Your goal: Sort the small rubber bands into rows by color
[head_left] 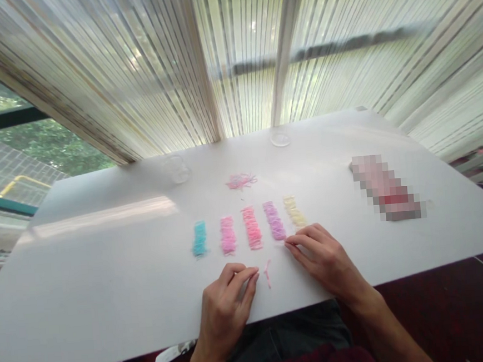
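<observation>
Several columns of small thin pieces lie side by side on the white table: blue (199, 239), pink (228, 235), coral (252, 228), purple (274, 221) and yellow (294, 211). Behind them is a loose mixed pile (240, 181). My right hand (325, 255) is pinched at the lower end of the purple column; what is between its fingertips is too small to make out. My left hand (229, 296) has thumb and forefinger pressed together below the coral column, its content also unclear. A few loose pink pieces (268, 274) lie between my hands.
A clear round lid (280, 138) and a clear container (176, 169) stand near the table's (107, 281) far edge. A blurred-out pinkish item (386, 188) lies at the right. Below the front edge is a white power strip (174, 353) with a cable.
</observation>
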`<state>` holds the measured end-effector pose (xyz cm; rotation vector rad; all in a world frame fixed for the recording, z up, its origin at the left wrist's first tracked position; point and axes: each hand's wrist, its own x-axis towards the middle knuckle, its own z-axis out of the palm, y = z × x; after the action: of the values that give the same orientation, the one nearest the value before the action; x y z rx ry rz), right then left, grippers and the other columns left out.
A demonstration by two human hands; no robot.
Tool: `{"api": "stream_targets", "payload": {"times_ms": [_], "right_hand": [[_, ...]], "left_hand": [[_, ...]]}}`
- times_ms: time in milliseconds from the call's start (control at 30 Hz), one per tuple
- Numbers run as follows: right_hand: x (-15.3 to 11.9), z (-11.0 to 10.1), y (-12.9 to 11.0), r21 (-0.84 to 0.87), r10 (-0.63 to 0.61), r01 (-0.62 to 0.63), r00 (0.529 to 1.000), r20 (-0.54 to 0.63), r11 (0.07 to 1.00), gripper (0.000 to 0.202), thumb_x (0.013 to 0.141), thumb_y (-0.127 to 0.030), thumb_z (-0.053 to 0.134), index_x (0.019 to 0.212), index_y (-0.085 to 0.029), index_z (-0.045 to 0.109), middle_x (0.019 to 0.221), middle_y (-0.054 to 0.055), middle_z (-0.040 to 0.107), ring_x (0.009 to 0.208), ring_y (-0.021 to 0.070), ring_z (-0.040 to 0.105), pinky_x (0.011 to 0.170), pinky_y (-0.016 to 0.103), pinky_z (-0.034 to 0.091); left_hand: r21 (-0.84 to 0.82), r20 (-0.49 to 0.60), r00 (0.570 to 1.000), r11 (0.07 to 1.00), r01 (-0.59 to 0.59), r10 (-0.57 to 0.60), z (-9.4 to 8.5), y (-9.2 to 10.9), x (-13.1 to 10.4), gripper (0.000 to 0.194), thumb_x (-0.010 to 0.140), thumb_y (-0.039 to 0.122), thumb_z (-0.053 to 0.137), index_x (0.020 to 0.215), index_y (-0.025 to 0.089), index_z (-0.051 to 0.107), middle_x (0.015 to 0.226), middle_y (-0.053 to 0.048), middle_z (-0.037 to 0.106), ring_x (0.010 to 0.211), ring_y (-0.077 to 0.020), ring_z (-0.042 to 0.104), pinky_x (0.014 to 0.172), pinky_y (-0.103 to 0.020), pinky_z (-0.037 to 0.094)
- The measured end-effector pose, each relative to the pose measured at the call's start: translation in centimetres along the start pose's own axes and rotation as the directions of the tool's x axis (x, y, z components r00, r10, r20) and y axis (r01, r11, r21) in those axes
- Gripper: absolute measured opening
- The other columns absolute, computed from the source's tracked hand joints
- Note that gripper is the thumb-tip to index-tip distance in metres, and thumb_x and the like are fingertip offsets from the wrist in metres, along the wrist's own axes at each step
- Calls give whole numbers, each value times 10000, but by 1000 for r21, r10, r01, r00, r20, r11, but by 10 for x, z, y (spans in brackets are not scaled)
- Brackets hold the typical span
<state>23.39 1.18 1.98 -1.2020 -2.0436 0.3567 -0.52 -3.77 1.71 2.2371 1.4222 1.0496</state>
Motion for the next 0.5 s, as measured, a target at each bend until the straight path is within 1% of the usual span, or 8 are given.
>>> {"api": "stream_targets", "payload": {"times_ms": [67,233,300,367,500], "right_hand": [[-3,2,1,-16,6,-6,1000,-5,1000,110,1002,-150,602,1000,-198,702,888,57,673,857,234,619,765,379,554],[-3,6,0,-73,14,-23,993,-121,997,83,982,-136,628,993,-200,680,881,61,666,864,243,616,783,393,547],[-3,6,-2,-73,9,-20,990,-143,997,95,973,-120,631,984,-204,672,871,57,662,856,238,615,776,386,545],[-5,5,-6,-53,-2,-5,992,-127,999,102,974,-116,622,979,-207,668,862,52,658,845,232,613,767,379,546],[-11,5,-13,19,-23,25,998,-59,1000,114,977,-107,609,992,-204,667,859,46,653,834,220,609,750,365,549]], "left_hand": [[-2,3,1000,1000,-9,9,0,1,1,134,1008,159,597,1097,183,695,920,-36,687,737,-121,689,614,-194,543],[-21,12,1000,999,-28,28,-2,6,6,133,1017,168,580,1077,185,698,903,-29,689,728,-120,694,645,-204,549],[-10,23,999,1000,-22,23,-3,8,6,138,1023,181,571,1074,191,699,897,-25,691,717,-122,697,648,-210,553],[32,44,999,999,3,-5,-3,9,5,146,1030,215,562,1075,203,700,899,-22,694,704,-129,701,648,-225,557],[156,72,996,987,39,-51,1,11,4,183,1042,298,535,1060,216,698,895,-16,699,669,-146,706,601,-247,547]]}}
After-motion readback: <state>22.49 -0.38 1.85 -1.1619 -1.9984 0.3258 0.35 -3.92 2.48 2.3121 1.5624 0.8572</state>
